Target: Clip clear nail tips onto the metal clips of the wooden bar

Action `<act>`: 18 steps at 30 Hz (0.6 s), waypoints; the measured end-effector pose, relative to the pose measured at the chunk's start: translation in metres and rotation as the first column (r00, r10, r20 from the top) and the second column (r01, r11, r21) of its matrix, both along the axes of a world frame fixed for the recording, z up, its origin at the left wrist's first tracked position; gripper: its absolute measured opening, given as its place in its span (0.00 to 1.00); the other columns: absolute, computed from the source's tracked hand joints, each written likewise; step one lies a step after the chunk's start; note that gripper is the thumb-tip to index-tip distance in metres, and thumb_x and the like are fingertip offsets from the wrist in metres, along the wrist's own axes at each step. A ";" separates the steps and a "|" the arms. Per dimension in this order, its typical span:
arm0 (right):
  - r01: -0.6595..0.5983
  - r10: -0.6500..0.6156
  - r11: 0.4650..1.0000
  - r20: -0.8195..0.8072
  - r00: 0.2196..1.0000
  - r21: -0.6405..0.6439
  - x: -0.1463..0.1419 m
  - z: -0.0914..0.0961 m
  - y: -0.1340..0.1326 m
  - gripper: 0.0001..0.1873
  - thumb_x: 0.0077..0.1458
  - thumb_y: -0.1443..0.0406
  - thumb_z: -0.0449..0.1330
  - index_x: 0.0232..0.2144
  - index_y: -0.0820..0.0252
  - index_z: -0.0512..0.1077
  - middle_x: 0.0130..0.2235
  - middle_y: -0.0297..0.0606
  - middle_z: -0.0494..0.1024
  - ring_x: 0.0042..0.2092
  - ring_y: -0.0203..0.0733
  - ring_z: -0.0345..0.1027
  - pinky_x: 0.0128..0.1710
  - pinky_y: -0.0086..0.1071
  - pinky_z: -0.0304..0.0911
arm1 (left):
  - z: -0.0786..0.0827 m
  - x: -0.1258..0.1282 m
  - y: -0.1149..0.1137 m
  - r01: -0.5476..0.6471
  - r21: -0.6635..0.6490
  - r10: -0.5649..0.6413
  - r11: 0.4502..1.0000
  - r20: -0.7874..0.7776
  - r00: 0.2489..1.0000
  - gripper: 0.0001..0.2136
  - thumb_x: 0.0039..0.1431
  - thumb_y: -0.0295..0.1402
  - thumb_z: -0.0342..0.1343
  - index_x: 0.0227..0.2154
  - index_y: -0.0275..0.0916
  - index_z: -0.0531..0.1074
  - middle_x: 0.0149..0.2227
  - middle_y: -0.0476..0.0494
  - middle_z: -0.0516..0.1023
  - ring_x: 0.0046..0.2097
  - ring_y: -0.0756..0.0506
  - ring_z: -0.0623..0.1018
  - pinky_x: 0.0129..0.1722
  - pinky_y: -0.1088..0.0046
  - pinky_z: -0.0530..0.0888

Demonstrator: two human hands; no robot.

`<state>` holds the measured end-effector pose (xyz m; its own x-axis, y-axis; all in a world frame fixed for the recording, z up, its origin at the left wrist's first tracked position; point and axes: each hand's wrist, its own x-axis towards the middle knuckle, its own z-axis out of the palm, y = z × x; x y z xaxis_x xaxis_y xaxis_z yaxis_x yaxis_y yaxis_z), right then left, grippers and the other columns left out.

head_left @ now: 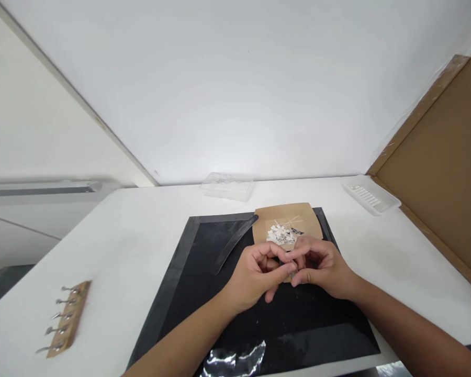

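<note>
My left hand (pixel 261 275) and my right hand (pixel 317 267) meet over a black mat (pixel 294 319), fingertips pinched together. Between them is a small thing, mostly covered by the fingers; its kind cannot be made out. Just beyond the hands sits a brown paper tray (pixel 284 212), holding a heap of small white pieces (pixel 281 234) and some thin pale sticks. A dark, slightly curved strip, like a nail file (pixel 235 243), lies on the mat left of the tray, its upper end by the tray's edge.
A wooden strip with several metal bits (pixel 73 319) lies on the white table at left. At the back is a clear plastic box (pixel 227 187); a translucent tray (pixel 371 195) is at right, beside a cardboard panel (pixel 439 157). Clear plastic film (pixel 235 361) lies at the mat's front.
</note>
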<state>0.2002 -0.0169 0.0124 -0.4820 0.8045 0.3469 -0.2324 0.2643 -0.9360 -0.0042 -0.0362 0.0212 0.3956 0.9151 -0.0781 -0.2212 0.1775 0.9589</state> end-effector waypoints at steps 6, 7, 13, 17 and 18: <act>-0.017 0.007 0.981 0.051 0.999 0.191 0.006 0.010 0.006 0.24 0.50 0.63 0.80 0.50 0.44 0.83 0.32 0.29 0.74 0.31 0.33 0.65 0.28 0.26 0.60 | 0.003 0.000 0.000 0.046 -0.017 -0.045 0.999 0.053 0.998 0.19 0.55 0.42 0.75 0.33 0.33 0.74 0.31 0.43 0.85 0.14 0.58 0.70 0.11 0.87 0.60; -0.018 0.009 0.980 0.048 0.999 0.197 0.005 0.010 0.006 0.24 0.51 0.63 0.80 0.50 0.44 0.83 0.32 0.29 0.74 0.32 0.33 0.66 0.29 0.26 0.61 | 0.002 0.001 0.000 0.048 -0.019 -0.047 0.999 0.057 0.997 0.19 0.55 0.42 0.75 0.33 0.33 0.75 0.31 0.43 0.85 0.13 0.58 0.70 0.11 0.87 0.60; 0.034 -0.058 0.981 0.121 0.991 0.191 0.006 0.011 0.006 0.16 0.54 0.60 0.78 0.45 0.49 0.84 0.31 0.29 0.74 0.31 0.33 0.67 0.29 0.27 0.62 | -0.005 0.000 0.003 0.024 -0.020 -0.023 1.000 0.032 0.999 0.20 0.54 0.44 0.75 0.32 0.33 0.75 0.28 0.44 0.84 0.14 0.57 0.71 0.12 0.85 0.63; 0.060 -0.177 0.932 0.303 0.937 0.357 0.022 0.020 0.011 0.17 0.55 0.57 0.77 0.47 0.50 0.83 0.37 0.32 0.76 0.34 0.35 0.71 0.31 0.28 0.65 | -0.008 -0.004 0.008 -0.025 0.074 0.026 0.997 -0.020 0.999 0.19 0.60 0.46 0.71 0.36 0.33 0.77 0.34 0.41 0.85 0.18 0.55 0.75 0.17 0.82 0.70; 0.043 -0.202 0.913 0.361 0.910 0.405 0.027 0.022 0.013 0.17 0.57 0.55 0.75 0.47 0.50 0.82 0.39 0.33 0.77 0.33 0.34 0.72 0.32 0.28 0.67 | -0.009 -0.005 0.009 -0.043 0.107 0.047 0.993 -0.034 0.998 0.19 0.61 0.46 0.69 0.37 0.33 0.77 0.33 0.42 0.84 0.18 0.55 0.75 0.18 0.81 0.71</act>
